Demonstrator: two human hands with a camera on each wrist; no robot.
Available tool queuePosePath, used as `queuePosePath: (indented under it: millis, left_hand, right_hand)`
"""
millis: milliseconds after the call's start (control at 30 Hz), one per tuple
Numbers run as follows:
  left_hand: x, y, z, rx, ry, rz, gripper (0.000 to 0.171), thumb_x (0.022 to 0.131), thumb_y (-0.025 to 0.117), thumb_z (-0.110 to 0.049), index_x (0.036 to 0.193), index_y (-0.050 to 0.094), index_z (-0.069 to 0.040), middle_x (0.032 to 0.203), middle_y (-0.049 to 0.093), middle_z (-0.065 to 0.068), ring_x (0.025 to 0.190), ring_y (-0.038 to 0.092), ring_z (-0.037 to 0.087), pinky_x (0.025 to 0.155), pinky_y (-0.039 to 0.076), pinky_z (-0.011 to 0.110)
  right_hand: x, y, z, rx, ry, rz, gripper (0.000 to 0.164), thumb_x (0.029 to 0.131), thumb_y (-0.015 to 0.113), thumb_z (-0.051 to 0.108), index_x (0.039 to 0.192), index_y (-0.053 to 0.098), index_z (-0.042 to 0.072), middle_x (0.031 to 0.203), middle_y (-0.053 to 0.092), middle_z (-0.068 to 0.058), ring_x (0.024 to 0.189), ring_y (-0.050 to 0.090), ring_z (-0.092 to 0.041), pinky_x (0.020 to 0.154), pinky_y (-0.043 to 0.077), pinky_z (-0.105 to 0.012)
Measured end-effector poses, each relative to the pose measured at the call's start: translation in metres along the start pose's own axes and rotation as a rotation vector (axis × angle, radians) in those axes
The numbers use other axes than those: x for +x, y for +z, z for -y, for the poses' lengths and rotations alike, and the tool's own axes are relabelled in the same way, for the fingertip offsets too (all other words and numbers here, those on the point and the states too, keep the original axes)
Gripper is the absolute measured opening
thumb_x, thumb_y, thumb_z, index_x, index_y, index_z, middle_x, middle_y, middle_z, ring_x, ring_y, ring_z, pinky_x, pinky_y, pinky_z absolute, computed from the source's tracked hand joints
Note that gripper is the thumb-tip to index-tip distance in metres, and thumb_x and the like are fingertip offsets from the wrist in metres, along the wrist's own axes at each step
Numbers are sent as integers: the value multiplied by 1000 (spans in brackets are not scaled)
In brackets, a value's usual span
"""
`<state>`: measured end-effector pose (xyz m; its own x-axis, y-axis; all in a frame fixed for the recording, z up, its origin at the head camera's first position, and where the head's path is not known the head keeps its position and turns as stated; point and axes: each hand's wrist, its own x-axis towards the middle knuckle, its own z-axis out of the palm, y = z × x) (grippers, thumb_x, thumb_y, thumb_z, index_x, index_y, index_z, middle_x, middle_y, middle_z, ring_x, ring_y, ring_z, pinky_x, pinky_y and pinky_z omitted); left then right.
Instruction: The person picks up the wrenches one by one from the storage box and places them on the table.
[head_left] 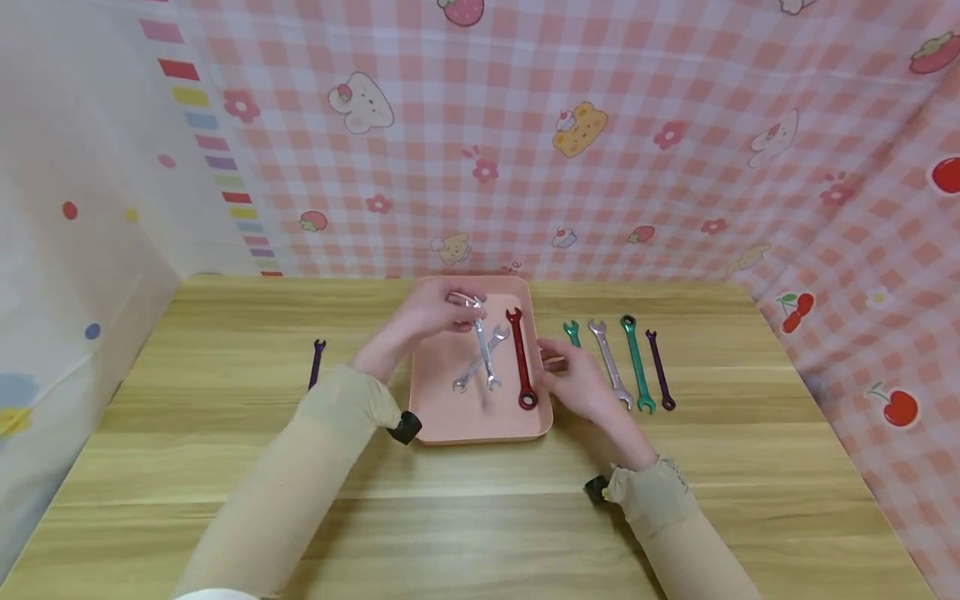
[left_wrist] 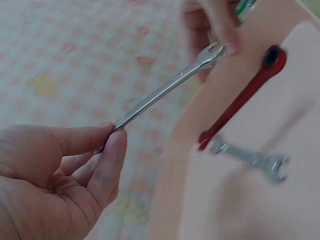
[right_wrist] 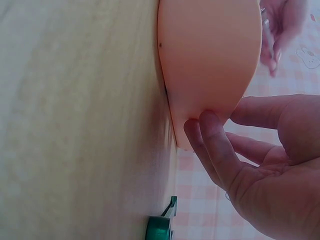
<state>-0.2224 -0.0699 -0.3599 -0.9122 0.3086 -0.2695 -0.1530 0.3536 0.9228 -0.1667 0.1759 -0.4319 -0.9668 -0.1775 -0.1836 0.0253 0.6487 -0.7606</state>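
My left hand (head_left: 442, 308) pinches a silver wrench (left_wrist: 160, 95) near one end, between thumb and fingers, and holds it over the pink tray (head_left: 480, 429). Its free end slants down across the tray in the head view. Inside the tray lie a second silver wrench (left_wrist: 250, 157) and a red wrench (head_left: 521, 358) with a ring at its near end. At the tray's right side, my right hand (right_wrist: 265, 165) grips the wall, fingertips on the outer face and thumb at the rim.
Right of the tray lie a green wrench (head_left: 572, 332) partly behind my right hand, a pale silver-pink wrench (head_left: 610, 362), a longer green wrench (head_left: 637, 364) and a purple wrench (head_left: 660, 371). Another purple wrench (head_left: 317, 364) lies to the left. A patterned cloth (head_left: 480, 142) hangs behind the wooden table (head_left: 480, 525).
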Motion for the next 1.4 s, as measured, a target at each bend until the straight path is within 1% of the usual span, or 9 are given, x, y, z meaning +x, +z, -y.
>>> queuePosePath:
  millis: [133,333,433,567,733,933,1100,1267,1400]
  left_hand:
    - [-17,-33,2,-34,-6,-20,41,102,66,-5,142,59,6,117,76,18,79,69,0,84,65,20]
    - [-49,-87,17,-46,8,-37,46,105,60,-5,147,49,12,89,73,-15,82,70,-3,84,63,15]
    - [-63,-110,31,-19,-1,-31,49,106,59,-5,149,45,13,91,73,-18,85,70,-5,86,63,15]
    - [-72,-131,55,36,-42,-5,50,106,59,-6,149,44,16,93,74,-19,86,70,-6,85,63,16]
    - [-68,-138,79,87,-122,48,51,104,63,-7,146,46,17,93,77,-13,83,70,-4,82,64,17]
    - [-59,-137,94,172,-178,81,45,102,64,-3,139,53,19,92,79,-3,76,69,0,74,63,17]
    - [-56,-137,99,264,-188,67,41,100,64,-2,133,56,20,90,77,4,73,66,2,70,62,19]
    - [-55,-133,99,340,-169,26,39,99,60,4,132,55,23,106,72,24,78,67,7,79,66,27]
    - [-52,-129,101,360,-165,-11,39,96,62,5,132,57,21,109,70,26,83,68,10,79,67,29]
  right_hand:
    - [-1,0,1,3,-19,1,57,101,66,5,155,49,4,141,64,-22,130,65,-40,106,61,-49]
    - [-2,0,2,1,-30,2,57,100,66,6,155,49,4,140,65,-22,129,66,-40,106,61,-49]
    - [-3,1,3,0,-28,2,57,100,66,6,155,49,4,139,65,-21,129,66,-40,106,61,-50]
    - [-2,2,2,0,-23,8,57,101,66,6,155,49,4,140,65,-22,129,66,-40,106,61,-49]
    - [-2,0,1,-3,-18,-4,56,101,66,5,155,49,4,140,65,-22,129,66,-40,105,62,-48]
    - [-3,-2,1,8,-19,-7,57,101,65,4,155,49,3,139,64,-23,128,66,-40,104,62,-48]
    - [-3,0,2,8,-10,-5,57,101,66,5,155,49,4,140,64,-22,129,66,-40,105,62,-48]
    - [-3,1,2,9,-14,-2,57,101,66,5,155,49,4,140,64,-23,129,66,-40,104,62,-48]
    - [-3,0,2,10,-8,-6,57,101,66,5,155,49,4,140,64,-22,128,66,-39,104,63,-48]
